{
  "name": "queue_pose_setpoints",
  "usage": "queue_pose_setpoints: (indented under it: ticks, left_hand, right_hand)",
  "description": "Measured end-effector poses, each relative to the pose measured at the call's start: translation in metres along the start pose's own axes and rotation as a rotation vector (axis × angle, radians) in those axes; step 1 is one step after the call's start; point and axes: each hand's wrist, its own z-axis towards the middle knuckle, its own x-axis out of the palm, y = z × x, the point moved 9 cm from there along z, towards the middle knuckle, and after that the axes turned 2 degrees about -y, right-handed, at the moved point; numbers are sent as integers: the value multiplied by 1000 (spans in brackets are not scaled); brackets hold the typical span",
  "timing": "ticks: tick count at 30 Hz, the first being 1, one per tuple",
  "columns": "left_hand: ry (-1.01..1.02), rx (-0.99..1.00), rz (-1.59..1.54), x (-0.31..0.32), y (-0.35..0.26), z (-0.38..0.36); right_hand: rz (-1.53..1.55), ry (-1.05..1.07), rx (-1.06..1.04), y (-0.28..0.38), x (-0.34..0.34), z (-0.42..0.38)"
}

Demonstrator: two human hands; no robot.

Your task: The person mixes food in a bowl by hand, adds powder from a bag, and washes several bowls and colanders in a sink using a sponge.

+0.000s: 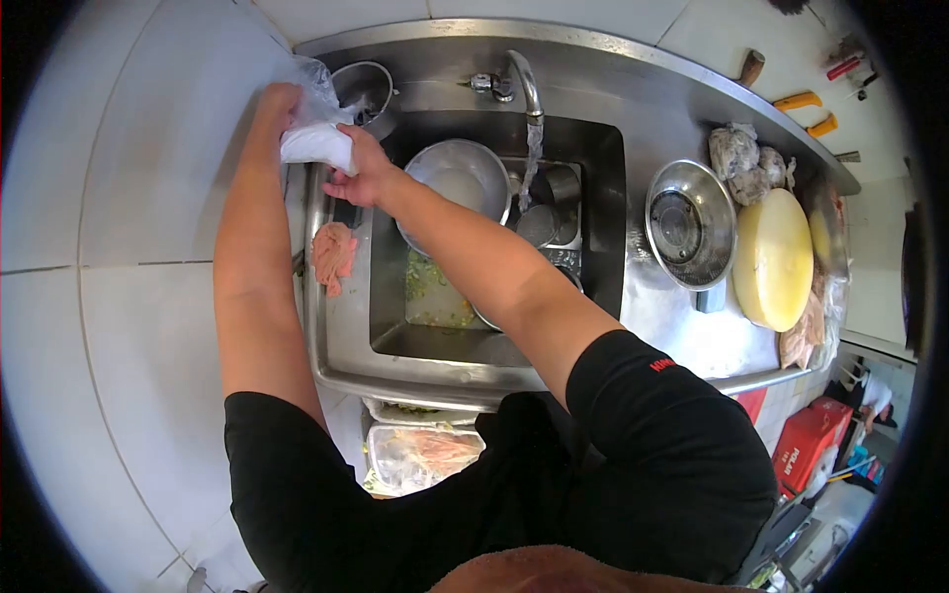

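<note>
At the back left corner of the sink, I hold a clear plastic bag of white powder (318,145) tilted on its side. My left hand (281,104) is closed on the bag's upper end. My right hand (366,170) grips its other end, fingers curled around it. Right behind the bag stands a metal pot (368,87) with dark items inside. Below my right hand, a crumpled pink cloth (334,255) lies on the sink ledge. A metal bowl (457,178) with cloudy liquid sits in the sink, partly hidden by my right forearm.
Water runs from the faucet (527,84) into the sink basin (593,296), which holds metalware and food scraps. On the right counter are a metal strainer bowl (690,225), a yellow round block (774,259) and plastic bags (736,153). Knives (797,101) line the wall.
</note>
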Motion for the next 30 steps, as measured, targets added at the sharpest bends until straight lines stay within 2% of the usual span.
queue_pose_setpoints:
  ticks: [3,6,10,12,15,17,19,21,24,27,30]
  left_hand:
    - [39,-124,-201,7,15,12]
    - [47,-81,-300,7,8,6]
    - [32,-152,-440,14,23,23]
    - [7,-125,-507,13,26,25]
    - [-57,-172,-553,15,11,-9]
    - [-16,195,-205,9,9,9]
    - [6,168,-216,10,7,1]
    - [12,-249,-581,22,30,-2]
    - [0,-291,-794,28,46,12]
    - [-92,-207,-646,17,16,-28]
    - [-98,-198,-521,19,9,-36]
  right_hand:
    - [6,46,4,0,2,3]
    - [16,61,-6,3,2,4]
    - [17,116,-56,7,6,0]
    - [12,76,-90,10,3,2]
    - [-29,62,-101,8,-3,11]
    - [-52,50,-107,8,-6,13]
    - [-63,20,-120,8,-6,8]
    - [-81,13,-136,10,-6,4]
    - [-93,15,-136,8,-6,2]
    - [-100,28,-130,7,-8,5]
    - [-94,3,-116,6,-11,5]
